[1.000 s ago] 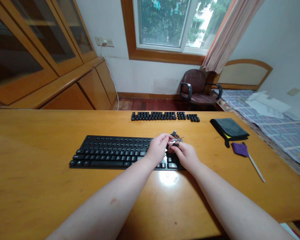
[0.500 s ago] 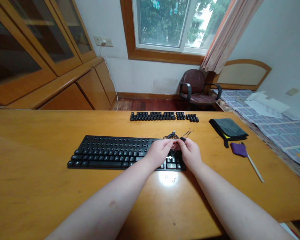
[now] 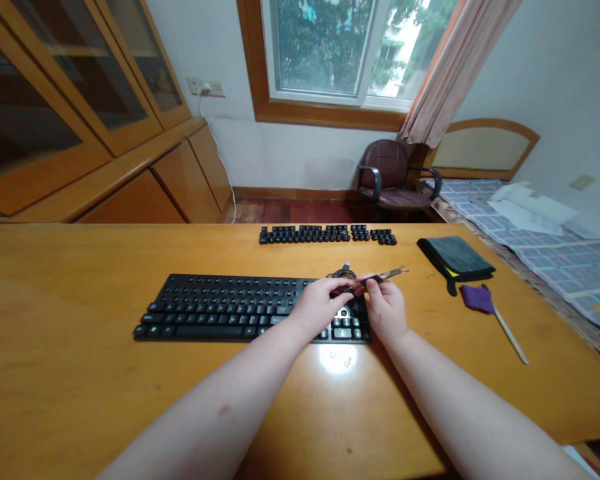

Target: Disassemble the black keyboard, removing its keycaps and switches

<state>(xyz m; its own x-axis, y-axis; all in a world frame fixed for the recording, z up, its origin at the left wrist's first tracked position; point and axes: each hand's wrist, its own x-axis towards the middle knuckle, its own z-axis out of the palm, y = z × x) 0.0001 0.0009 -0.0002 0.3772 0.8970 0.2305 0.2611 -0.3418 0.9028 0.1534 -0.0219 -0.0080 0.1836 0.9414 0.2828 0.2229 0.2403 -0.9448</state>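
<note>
Over the right end of a black keyboard (image 3: 210, 307), my two hands are close together. My right hand (image 3: 389, 310) pinches a keycap puller (image 3: 394, 273) with a dark handle; its thin wire prongs point up and to the right. My left hand (image 3: 320, 307) is at the handle end of the puller, thumb and fingers curled toward each other around something dark that I cannot make out. The upper rows of the keyboard show bare switches, while the lower rows still carry keycaps. Behind my hands lies a coiled cable (image 3: 344, 273) with a USB plug.
Removed keycaps (image 3: 305, 234) stand in rows along the far edge of the wooden table (image 3: 70, 373). To the right lie a folded grey cloth (image 3: 457, 259), a purple cloth piece (image 3: 477, 299) and a thin pale stick (image 3: 511, 337). A chair (image 3: 387, 170) stands beyond the table.
The keycap puller has turned in my right hand, its prongs swinging from up-right to nearly level toward the right. My left fingers have shifted slightly. The view has moved a little.
</note>
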